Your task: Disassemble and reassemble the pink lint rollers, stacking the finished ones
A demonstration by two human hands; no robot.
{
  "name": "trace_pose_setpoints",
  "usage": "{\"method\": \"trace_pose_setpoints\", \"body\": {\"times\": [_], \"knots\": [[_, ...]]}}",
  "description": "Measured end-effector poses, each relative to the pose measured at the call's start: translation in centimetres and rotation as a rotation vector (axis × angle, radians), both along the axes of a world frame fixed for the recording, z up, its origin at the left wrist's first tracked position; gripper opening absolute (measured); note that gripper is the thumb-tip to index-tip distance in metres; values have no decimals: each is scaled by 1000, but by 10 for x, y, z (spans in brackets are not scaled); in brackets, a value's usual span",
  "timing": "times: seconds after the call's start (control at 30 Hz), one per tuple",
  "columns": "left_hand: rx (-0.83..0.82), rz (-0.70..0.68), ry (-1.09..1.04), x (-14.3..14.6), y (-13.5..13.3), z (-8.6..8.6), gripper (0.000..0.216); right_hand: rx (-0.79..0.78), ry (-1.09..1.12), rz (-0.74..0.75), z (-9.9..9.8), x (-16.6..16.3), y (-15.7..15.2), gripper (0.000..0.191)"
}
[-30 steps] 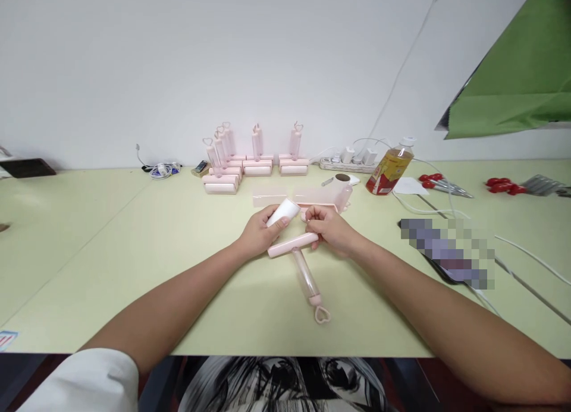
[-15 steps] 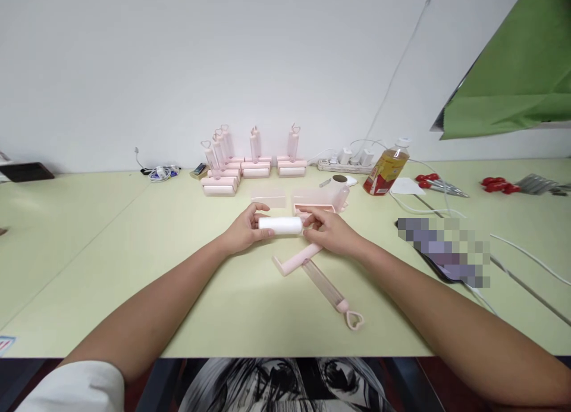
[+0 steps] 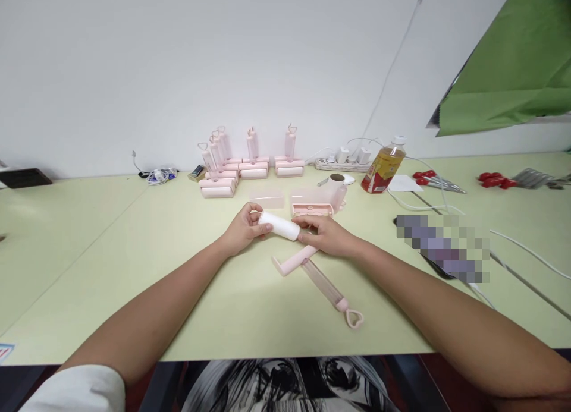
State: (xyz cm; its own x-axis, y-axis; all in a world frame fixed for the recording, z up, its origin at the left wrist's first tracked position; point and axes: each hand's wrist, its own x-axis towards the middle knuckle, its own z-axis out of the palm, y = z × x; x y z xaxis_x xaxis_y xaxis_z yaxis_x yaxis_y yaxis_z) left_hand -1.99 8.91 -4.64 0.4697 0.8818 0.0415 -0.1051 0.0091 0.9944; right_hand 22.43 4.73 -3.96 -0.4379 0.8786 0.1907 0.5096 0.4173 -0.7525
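A white paper roll [image 3: 279, 226] is held above the table, its right end tilted down. My left hand [image 3: 244, 227] grips its left end between thumb and fingers. My right hand [image 3: 325, 233] has thumb and fingers closed around the right end. Below the right hand lies a pink lint roller frame [image 3: 297, 261] with a clear handle [image 3: 325, 283] and a heart-shaped loop [image 3: 354, 318]. Behind the right hand rests an open pink cover [image 3: 312, 209], partly hidden by the fingers.
Several assembled pink lint rollers [image 3: 217, 188] stand along the wall. A translucent cover [image 3: 266, 198], a cardboard-cored roll [image 3: 336, 179], a tilted drink bottle [image 3: 383, 165] and a power strip [image 3: 343, 164] are farther back. On the right lie a phone [image 3: 441, 248], cables and red-handled tools [image 3: 439, 181].
The white roll has gone from level to tilted, right end lower. My right fingers have closed onto that end. The pink frame stays where it was.
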Motion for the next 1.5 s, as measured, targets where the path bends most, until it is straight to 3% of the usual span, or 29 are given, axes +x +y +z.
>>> {"method": "trace_pose_setpoints", "body": {"times": [0.3, 0.57, 0.7, 0.8, 0.97, 1.2, 1.37, 1.5], "knots": [[31, 22, 69, -1, 3, -1, 63, -28, 0, -17, -7, 1, 6, 34], [49, 0, 190, -5, 5, -2, 61, -55, -31, 9, 0, 0, 6, 33], [122, 60, 355, -9, 5, 1, 61, -76, 8, 12, 2, -2, 6, 35], [290, 141, 564, -14, 7, 4, 58, -64, 18, -28, 0, -3, 7, 36], [403, 133, 761, -20, 9, 6, 53, -23, -42, -110, -2, -3, 7, 33], [382, 149, 796, -21, 9, 7, 44, -49, -144, -217, 1, -3, 7, 24], [324, 116, 737, -28, 11, 9, 41, -32, -154, -190, 1, -2, 7, 14], [397, 96, 684, -30, 12, 9, 36, -5, -156, -158, 0, -1, 8, 15]]}}
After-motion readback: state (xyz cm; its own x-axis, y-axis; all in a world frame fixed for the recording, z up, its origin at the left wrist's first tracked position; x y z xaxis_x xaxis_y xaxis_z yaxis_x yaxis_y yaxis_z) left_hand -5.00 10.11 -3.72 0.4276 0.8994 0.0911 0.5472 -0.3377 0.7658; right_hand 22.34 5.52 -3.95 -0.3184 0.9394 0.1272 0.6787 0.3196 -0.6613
